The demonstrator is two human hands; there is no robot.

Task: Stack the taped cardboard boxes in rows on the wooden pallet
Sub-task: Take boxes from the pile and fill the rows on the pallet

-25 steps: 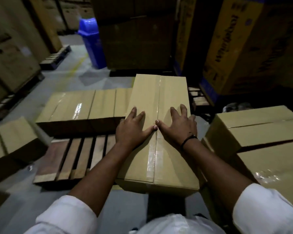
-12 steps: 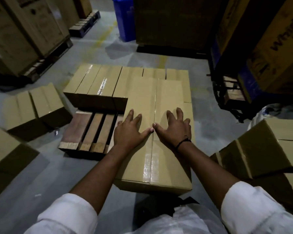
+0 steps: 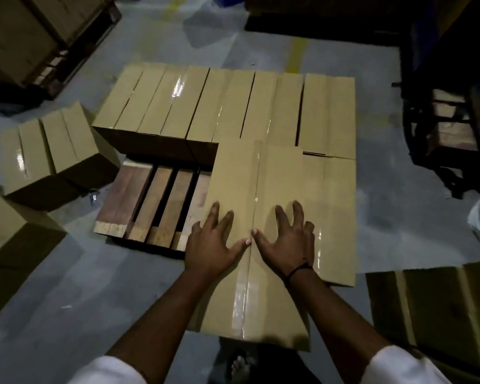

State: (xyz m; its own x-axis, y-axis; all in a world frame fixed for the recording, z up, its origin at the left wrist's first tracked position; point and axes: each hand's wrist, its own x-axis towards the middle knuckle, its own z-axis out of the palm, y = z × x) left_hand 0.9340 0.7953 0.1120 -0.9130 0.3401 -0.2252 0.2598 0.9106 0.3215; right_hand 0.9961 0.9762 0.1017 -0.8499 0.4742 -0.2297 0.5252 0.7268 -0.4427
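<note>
Change: The box point(image 3: 261, 176) under the hands is sitting lower and flatter than one second ago. Then its far end was covering part of the back row point(image 3: 219, 103); now that end is lying just in front of this row, over the pallet point(image 3: 150, 203).
Meaning for the task: I am judging that the second row on the pallet is getting its next box. The near end is reaching past the pallet's front edge toward the person, so a push forward is probably needed.
Box place: It is lying over the middle-right part of the pallet, just beside the neighbour box point(image 3: 330, 212) at the pallet's right side. I cannot tell if its whole bottom is resting.
Left hand point(image 3: 214, 245): It is lying flat on the box top, with fingers straight and spread. It is pressing, not gripping.
Right hand point(image 3: 286, 242): It is doing the same, flat and spread, holding nothing. The two thumbs are almost meeting over the tape seam point(image 3: 257, 189).
Pallet: Bare slats are showing at its left front part.
Loose boxes point(image 3: 53, 151): They are waiting on the floor point(image 3: 67, 300) left of the pallet, and more are lying right of it.
</note>
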